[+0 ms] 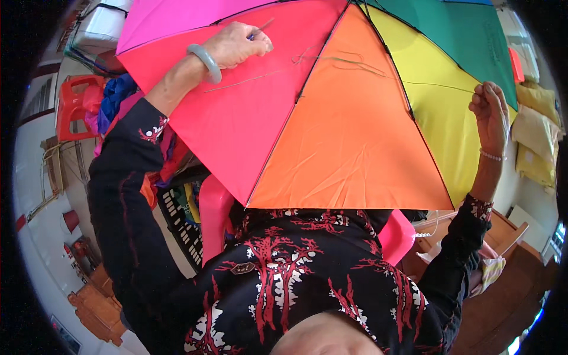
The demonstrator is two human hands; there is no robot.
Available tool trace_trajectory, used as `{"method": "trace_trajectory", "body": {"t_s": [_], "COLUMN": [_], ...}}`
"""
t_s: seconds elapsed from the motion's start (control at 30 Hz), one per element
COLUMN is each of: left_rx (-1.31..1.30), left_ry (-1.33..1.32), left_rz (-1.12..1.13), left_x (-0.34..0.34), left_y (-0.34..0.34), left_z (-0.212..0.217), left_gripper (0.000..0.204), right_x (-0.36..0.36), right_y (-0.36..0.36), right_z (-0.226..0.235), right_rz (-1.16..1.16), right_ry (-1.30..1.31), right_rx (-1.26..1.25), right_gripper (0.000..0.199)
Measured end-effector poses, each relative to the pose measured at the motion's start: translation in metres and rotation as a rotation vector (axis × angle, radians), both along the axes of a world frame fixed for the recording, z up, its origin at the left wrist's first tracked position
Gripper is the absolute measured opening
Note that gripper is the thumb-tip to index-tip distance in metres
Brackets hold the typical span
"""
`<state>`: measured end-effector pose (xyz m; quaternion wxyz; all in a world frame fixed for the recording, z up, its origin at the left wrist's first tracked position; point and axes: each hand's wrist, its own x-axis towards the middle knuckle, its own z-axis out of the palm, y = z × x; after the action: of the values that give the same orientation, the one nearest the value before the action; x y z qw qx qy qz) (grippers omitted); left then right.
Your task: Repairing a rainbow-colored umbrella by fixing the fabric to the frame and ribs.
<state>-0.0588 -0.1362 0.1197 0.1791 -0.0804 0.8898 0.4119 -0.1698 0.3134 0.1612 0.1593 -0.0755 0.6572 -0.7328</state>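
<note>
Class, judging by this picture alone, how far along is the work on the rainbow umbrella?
Done: the umbrella canopy is spread open. In hand: the left hand pinches a thin tool and trailing thread on the red panel, while the right hand holds the yellow panel's edge. What is left cannot be told.

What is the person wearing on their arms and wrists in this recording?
Both arms have long black sleeves with a red and white branch-like pattern at the cuffs, pushed back from the wrists. The left hand has a thick pale grey-green bangle at the wrist. The right hand has a thin beaded white bracelet. No gloves.
</note>
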Motion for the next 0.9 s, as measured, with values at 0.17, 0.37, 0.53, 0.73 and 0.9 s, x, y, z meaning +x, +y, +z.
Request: {"method": "trace_trajectory", "body": {"t_s": [0.17,0.37,0.53,0.73,0.9], "left_rx": [-0.414,-0.464,0.079,0.075,-0.883], "left_ry": [0.257,0.345,0.268,0.005,0.814], "left_rz": [-0.398,-0.379,0.053,0.326,0.057], "left_x": [-0.009,0.0,-0.018,-0.01,-0.008], "left_y": [0.019,0.032,-0.017,-0.103,-0.14], "left_z": [-0.033,-0.051,-0.002,0.027,-0.003], "left_gripper": [0.018,0.019,0.023,0.026,0.026], "right_x": [0.003,0.007,0.008,0.009,0.008], "right_y": [-0.004,-0.004,0.007,0.011,0.008], "right_z": [-0.003,-0.005,-0.008,-0.015,-0.019], "right_rz": [-0.019,-0.04,-0.108,-0.075,-0.057], "right_ry": [-0.005,0.003,-0.015,-0.023,-0.036], "right_rx": [0.002,-0.021,-0.013,-0.059,-0.069], "right_gripper": [0.013,0.012,0.011,0.011,0.011]}}
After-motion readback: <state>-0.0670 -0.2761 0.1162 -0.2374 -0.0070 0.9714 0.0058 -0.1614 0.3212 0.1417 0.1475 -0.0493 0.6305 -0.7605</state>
